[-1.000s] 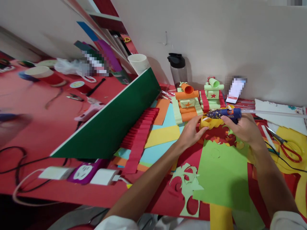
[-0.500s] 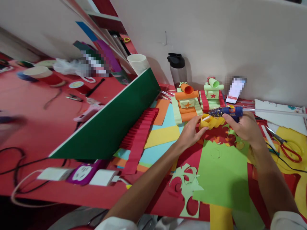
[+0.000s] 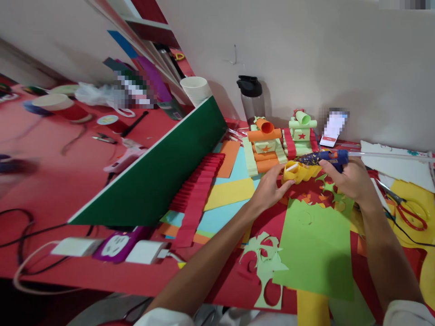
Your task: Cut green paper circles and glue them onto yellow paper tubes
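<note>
Over red worktop (image 3: 136, 278): right hand (image 3: 353, 179) has its grip closed around blue glue gun (image 3: 317, 158); left hand (image 3: 271, 188) pinches yellow paper coils (image 3: 299, 175). Nozzle (image 3: 300, 159) now drawn back slightly rightward; suggests break in gluing.

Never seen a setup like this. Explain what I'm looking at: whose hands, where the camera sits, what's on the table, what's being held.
There is no machine here: these are a person's bare hands, seen from a camera worn on that person's head, looking forward and down. The left hand holds curled yellow paper. The right hand grips a blue glue gun, a clear stick jutting from its back. On the red table are an orange-and-green paper model, a green-and-red paper model, a green sheet and scissors. A dark green board stands to the left.
</note>
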A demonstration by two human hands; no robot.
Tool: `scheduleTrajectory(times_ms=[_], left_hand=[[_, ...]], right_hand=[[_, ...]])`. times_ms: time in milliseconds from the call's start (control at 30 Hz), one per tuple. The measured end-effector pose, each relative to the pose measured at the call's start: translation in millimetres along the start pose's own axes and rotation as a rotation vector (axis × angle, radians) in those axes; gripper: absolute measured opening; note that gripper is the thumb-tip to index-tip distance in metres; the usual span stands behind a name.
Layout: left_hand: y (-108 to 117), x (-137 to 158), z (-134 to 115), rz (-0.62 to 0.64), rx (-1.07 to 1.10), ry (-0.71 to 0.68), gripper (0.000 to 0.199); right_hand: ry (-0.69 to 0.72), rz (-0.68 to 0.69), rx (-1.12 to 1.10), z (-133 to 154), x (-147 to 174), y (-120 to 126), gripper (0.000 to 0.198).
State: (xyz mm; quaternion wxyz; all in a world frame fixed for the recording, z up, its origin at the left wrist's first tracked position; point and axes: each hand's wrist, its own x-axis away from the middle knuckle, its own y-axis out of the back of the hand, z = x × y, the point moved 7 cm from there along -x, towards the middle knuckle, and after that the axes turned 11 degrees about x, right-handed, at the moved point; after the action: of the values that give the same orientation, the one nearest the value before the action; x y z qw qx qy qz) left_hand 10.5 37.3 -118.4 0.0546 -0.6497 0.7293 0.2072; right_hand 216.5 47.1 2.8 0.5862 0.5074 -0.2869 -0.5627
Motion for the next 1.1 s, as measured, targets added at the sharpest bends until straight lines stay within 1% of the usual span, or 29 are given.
scheduleTrajectory(times_ms=[200, 533, 733, 1000, 1100], left_hand=[[0.8, 0.3, -3.2, -0.001, -0.023, -0.004, 0.048], [0.6, 1.0, 0.6, -0.008, -0.046, -0.003, 0.049], [1.0, 1.0, 2.0, -0.018, -0.044, 0.006, 0.048], [1.3, 1.1, 2.7, -0.016, -0.036, 0.01, 0.049], [1.3, 1.1, 3.3, -0.01, -0.029, 0.023, 0.051]], right_hand=[[-0.007, 0.022, -0.031, -2.6, 0.8, 2.9, 0.053], [-0.007, 0.047, -0.006, -5.2, 1.3, 11.1, 0.049], [-0.002, 0.064, 0.003, -6.1, 2.4, 14.5, 0.054], [-0.053, 0.099, 0.028, -12.1, 5.3, 16.2, 0.057], [-0.044, 0.107, 0.031, -11.9, 5.5, 15.4, 0.058]])
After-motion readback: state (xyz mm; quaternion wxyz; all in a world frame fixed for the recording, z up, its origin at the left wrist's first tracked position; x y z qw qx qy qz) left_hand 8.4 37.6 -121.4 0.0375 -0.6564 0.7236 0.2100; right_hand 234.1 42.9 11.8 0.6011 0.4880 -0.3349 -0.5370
